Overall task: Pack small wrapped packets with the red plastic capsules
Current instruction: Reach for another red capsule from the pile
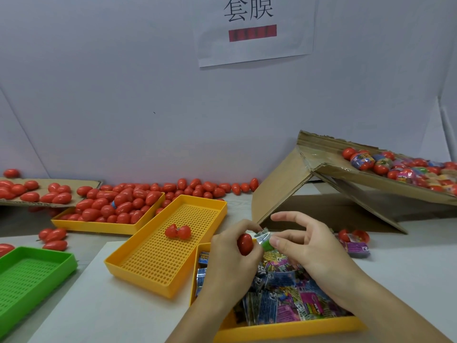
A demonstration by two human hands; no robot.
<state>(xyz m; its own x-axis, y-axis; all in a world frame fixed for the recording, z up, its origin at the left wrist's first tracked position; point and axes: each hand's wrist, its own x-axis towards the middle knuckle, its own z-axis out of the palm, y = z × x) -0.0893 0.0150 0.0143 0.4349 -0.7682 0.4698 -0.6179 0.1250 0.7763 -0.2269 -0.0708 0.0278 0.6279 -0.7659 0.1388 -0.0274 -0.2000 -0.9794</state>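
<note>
A: Nearest us, what's on the bench (123,318)?

B: A yellow plastic tray of small printed wrapped packets (291,300), heaped and far from used up. Above it the left hand (232,258) grasps a red egg-shaped plastic capsule (244,244), fingers curled round it. The right hand (306,246) pinches a small wrapped packet with a green patch (265,241) between thumb and fingertips, right against the capsule's open side.

A: So it's going in?

B: That's my reading, though the hands cover the capsule's mouth, so I can't tell whether the packet is partly inside or only at the rim.

A: And beyond?

B: To the left, an empty green perforated plastic tray (27,276). Just past the hands, a yellow perforated plastic tray (153,258) carrying only one opened red capsule with its two halves hinged apart (177,231). Behind that, another yellow tray heaped with closed red capsules (111,206), with more loose along the white wall (210,188) and on a flat cardboard sheet (37,191) at far left.

A: Anything finished?

B: On the tilted brown cardboard box flap (371,174) at far right lies a pile of capsules in colourful film (400,167), which look like completed work. Judging by the stocks, plenty remains.
</note>
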